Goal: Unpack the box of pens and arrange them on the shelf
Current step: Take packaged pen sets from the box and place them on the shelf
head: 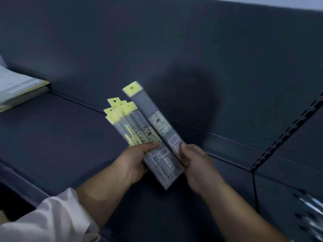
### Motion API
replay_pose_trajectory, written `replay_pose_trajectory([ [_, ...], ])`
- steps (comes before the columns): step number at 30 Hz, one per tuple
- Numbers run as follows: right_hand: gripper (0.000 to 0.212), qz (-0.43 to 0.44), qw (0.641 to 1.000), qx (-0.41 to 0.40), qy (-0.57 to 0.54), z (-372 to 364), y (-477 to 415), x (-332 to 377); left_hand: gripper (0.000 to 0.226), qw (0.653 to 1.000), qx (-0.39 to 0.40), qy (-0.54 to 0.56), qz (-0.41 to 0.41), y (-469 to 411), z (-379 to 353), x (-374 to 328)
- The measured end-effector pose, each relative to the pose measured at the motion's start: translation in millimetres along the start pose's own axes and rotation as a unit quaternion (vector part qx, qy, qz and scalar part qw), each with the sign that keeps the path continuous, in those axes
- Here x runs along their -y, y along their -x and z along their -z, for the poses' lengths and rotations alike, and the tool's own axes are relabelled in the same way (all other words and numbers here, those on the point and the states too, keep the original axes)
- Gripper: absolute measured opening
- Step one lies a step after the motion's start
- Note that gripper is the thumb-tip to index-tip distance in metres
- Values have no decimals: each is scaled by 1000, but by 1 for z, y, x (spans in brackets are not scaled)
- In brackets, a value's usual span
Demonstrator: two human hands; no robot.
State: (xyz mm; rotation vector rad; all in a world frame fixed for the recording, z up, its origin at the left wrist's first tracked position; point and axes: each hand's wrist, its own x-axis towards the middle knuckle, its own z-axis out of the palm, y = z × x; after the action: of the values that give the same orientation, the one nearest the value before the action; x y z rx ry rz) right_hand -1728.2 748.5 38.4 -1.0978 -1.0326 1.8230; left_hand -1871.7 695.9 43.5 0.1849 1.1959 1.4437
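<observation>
My left hand (133, 162) grips a fanned bundle of several long flat packets (134, 126) with yellow hang tabs, held above the dark shelf (52, 137). My right hand (194, 161) pinches the lower end of one separate packet (153, 119), which points up and to the left, slightly apart from the bundle. The packets are clear sleeves with printed labels and barcodes; what is inside them is blurred. No box is in view.
A stack of paper pads or booklets (19, 88) lies at the far left of the shelf. The dark back panel (174, 49) rises behind. A slotted upright (286, 133) divides the shelving at the right. Pens or similar items (311, 212) show at the lower right.
</observation>
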Motion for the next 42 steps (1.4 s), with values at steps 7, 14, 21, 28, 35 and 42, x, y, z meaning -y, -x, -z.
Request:
replay_pose_trajectory([
  [7, 17, -7, 995, -58, 80, -3, 5, -23, 21, 999, 38, 10, 3, 6, 0, -2],
  [14, 11, -27, 991, 22, 131, -4, 12, -19, 24, 1000, 2, -23, 5, 6, 0, -1],
  [21, 17, -13, 989, 23, 143, -1, 7, -16, 23, 1000, -1, -12, 15, 8, 3, 0],
  [28, 21, 49, 986, 8, 160, 5, 2, -11, 11, 999, -43, -20, 17, 7, 3, -2],
  [35, 35, 387, 621, -61, 679, 62, -28, -27, 20, 994, -111, -12, 8, -2, 17, -4],
  [42, 45, 208, 691, 29, 692, 66, -28, -22, 11, 996, -82, -30, 30, 4, 15, -6],
])
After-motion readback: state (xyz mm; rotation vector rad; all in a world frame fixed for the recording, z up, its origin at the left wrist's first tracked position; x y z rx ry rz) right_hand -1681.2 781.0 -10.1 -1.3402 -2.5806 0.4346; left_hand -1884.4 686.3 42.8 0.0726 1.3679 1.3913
